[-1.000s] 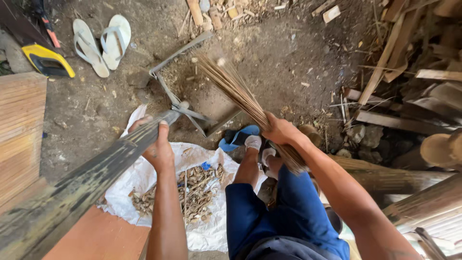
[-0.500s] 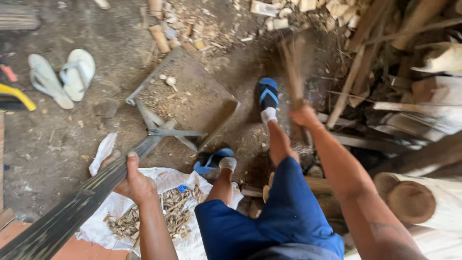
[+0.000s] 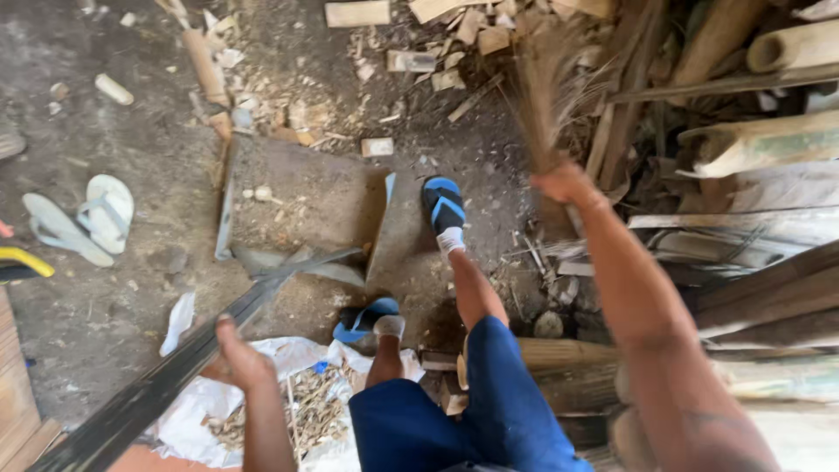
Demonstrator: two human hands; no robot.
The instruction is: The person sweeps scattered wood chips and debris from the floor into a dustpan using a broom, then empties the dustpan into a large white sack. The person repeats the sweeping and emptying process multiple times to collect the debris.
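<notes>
Above the dirt floor, the right hand (image 3: 566,182) grips a bundle of thin sticks (image 3: 544,105), fingers wrapped shut. The left hand (image 3: 238,360) rests on a long dark blade (image 3: 175,371), fingers curled.

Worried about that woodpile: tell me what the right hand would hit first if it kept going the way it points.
The right hand, gripping a bundle of thin sticks, points up-frame toward the pile of wood scraps. The bundle's tips would probably meet that pile first, though depth is unclear.

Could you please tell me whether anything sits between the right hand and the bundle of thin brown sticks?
Nothing visible does: the right hand is closed directly around the lower end of the bundle of thin brown sticks, which fans upward above the debris. The left hand rests apart on the long dark blade.
</notes>
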